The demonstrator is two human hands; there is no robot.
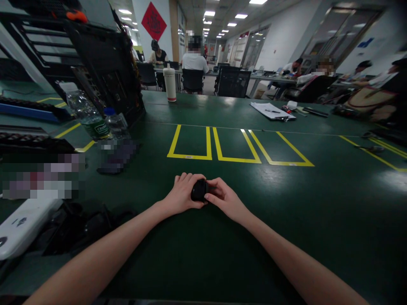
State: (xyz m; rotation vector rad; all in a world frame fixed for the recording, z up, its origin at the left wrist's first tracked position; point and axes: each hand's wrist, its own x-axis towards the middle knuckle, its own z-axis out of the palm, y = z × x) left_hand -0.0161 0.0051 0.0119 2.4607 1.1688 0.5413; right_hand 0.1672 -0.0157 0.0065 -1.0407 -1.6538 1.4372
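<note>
Your left hand [182, 192] wraps a small black object [198, 190] as your right hand [227, 198] pinches its side, a snug two-handed grip over the desk [203, 254], handling apparently under way, what remains unclear, short of the yellow tape outlines [240, 161].

Smooth black object [198, 190], glossy tabletop [318, 212]

Left arm [104, 258]: bare, slanting inward from the lower left
Left hand [186, 192]: back upward, index finger and thumb curved into a C, gripping
Right arm [292, 258]: bare, slanting inward from the lower right
Right hand [225, 198]: thumb and curved fingers pointing left, pinching
Both hands: close together, fingertips nearly meeting
</note>
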